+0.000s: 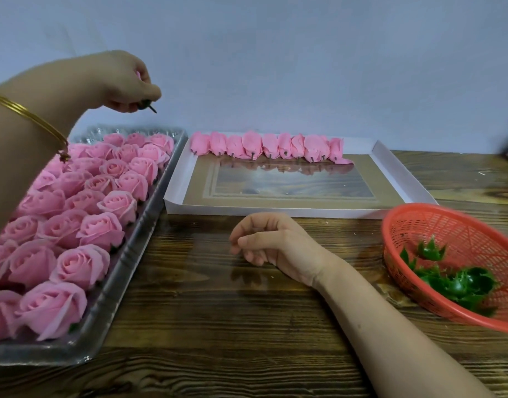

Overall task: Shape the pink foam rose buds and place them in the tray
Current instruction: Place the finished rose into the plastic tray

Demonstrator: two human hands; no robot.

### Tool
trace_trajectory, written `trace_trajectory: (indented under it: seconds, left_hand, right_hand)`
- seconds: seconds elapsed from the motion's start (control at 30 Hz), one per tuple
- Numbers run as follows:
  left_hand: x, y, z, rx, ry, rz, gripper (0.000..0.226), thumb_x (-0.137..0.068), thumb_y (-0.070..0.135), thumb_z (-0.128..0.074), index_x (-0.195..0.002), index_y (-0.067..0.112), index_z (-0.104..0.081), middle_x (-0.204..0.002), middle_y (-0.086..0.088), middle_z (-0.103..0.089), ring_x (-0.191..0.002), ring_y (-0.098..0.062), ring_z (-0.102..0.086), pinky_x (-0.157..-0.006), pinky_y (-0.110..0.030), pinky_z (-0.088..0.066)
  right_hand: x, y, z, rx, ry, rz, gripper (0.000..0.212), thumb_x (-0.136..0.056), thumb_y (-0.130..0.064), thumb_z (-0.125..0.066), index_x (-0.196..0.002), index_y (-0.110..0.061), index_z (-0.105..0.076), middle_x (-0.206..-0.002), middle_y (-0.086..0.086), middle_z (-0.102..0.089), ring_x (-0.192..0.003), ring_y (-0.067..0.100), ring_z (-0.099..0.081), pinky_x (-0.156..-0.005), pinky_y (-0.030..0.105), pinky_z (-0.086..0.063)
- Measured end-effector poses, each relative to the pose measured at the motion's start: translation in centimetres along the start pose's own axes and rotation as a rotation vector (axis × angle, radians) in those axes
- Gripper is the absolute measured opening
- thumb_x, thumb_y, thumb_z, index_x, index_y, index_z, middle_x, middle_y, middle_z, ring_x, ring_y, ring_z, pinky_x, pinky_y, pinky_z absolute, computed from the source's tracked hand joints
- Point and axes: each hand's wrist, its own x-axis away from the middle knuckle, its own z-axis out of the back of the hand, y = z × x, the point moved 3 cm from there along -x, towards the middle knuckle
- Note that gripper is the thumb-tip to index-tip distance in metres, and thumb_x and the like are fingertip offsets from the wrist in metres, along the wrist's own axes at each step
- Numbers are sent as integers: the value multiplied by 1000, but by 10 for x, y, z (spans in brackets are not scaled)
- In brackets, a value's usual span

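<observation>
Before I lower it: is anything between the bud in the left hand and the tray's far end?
Nothing visible blocks it. The left hand grips the bud in the air above the far end of the tray, where bare cups show beyond the last roses.

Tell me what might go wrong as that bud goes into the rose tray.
The left hand wraps the rose bud almost wholly, so its foam petals may get crushed. The roses in the plastic tray stand tightly packed; the bud's stem could dent a neighbour on the way down. The gold bangle hangs just over the roses and may snag a petal.
</observation>
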Motion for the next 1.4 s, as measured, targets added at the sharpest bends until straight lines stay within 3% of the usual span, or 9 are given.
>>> trace_trajectory:
  seconds: [0.13,0.43,0.83,0.93,1.17,1.27,1.4]
  left_hand:
    - [-19,-28,3,-77,-15,105,17,-94,14,-58,-91,-2,-60,-83,-19,-62,-66,-27,-56,-66,-30,-48]
    - [-36,-92,5,-195,-67,277,19,-96,7,-55,-92,-12,-58,-72,-16,-56,-56,-23,-50,-30,-19,-42]
    - [-54,-132,-7,-239,-153,326,9,-91,0,-63,-89,-6,-56,-79,-18,-57,-67,-27,-52,-30,-23,-44]
    - [-58,-141,-10,-249,-193,344,10,-92,0,-62,-89,-9,-57,-76,-17,-58,-63,-27,-51,-27,-21,-41]
    - [-70,-151,-23,-236,-227,317,9,-92,-11,-51,-87,-6,-58,-70,-19,-57,-58,-26,-50,-34,-22,-42]
    - [-73,-154,-28,-238,-246,311,10,-90,-12,-51,-85,-10,-60,-74,-23,-59,-63,-29,-53,-54,-28,-44]
    - [-74,-155,-29,-216,-239,317,12,-90,-8,-52,-83,-9,-61,-73,-19,-57,-64,-27,-51,-60,-30,-41]
  right_hand:
    - [-1,1,2,-11,3,-11,14,-88,8,-55,-89,-3,-64,-77,9,-67,-60,10,-54,-55,18,-43]
    - [-5,5,4,-59,9,-28,18,-71,-5,-62,-88,-3,-65,-78,12,-68,-61,11,-57,-55,17,-45]
    - [-7,6,6,-108,-15,-23,15,-73,-3,-61,-86,-5,-67,-78,10,-69,-62,11,-59,-56,17,-49]
    - [-7,5,6,-113,-19,-23,15,-73,-3,-61,-86,-6,-67,-79,10,-69,-63,11,-59,-57,17,-49]
    - [-7,5,6,-123,-20,-22,14,-74,-3,-60,-86,-6,-67,-79,9,-69,-64,12,-60,-57,17,-49]
    - [-7,5,6,-118,-18,-20,14,-74,-3,-60,-86,-7,-68,-79,9,-69,-64,12,-60,-57,18,-50]
    - [-7,5,6,-115,-15,-16,15,-74,-3,-60,-85,-8,-69,-80,10,-69,-64,12,-61,-57,18,-49]
